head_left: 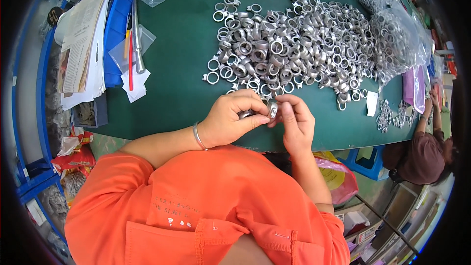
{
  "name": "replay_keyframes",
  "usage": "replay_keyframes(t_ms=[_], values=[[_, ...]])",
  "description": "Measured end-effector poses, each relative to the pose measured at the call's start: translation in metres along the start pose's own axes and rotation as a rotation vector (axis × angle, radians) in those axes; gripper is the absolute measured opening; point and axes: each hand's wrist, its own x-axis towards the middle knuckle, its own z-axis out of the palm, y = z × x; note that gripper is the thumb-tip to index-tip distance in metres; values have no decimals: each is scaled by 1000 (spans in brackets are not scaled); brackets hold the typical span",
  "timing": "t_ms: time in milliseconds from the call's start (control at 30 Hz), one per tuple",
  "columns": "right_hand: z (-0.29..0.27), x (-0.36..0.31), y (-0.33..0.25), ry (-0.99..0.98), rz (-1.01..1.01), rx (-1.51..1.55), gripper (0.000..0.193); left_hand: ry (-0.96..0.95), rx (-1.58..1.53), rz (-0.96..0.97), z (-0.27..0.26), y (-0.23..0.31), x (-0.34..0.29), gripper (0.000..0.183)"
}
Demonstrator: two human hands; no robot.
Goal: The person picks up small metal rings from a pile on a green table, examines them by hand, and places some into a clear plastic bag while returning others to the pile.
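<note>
In front of my chest, at the near edge of the green table, my left hand (235,115) pinches a silver-grey metal ring (273,110) between thumb and fingertips. A second metal ring (246,114) sits in the curl of the same hand. Closed around the pinched ring from the other side is my right hand (298,126), its fingertips against it and partly hidden. Just beyond my hands spreads a large heap of similar metal rings (294,44), several of them lying loose along its left edge.
A clear bag of rings (400,39) lies right of the heap. A blue bin (114,34) with papers (83,44) stands at the left, beside a tapered metal rod (138,44) and a red stick (130,64). At the far right, another person (422,152) works at the table.
</note>
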Motion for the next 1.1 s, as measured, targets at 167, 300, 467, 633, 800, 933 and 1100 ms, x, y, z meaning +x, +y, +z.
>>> replay_keyframes(t_ms=[167,300,467,633,800,933,1100], values=[[5,-1,6,-19,-314,-39,21,36,-16,-29,4,-3,-2,12],[4,3,-10,-187,-730,-695,29,-18,-688,-729,-5,6,5,24],[2,10,-7,-149,-669,-786,21,-95,-883,-923,-6,-2,-2,18],[-11,35,8,103,-594,-1160,15,-45,-717,-833,-4,2,-1,11],[-13,17,4,21,-308,-799,13,13,-573,-707,-4,0,-3,13],[-9,4,2,-75,-296,-584,14,13,-514,-684,0,5,1,12],[-7,3,1,-100,-555,-750,17,-36,-299,-547,1,10,1,7]])
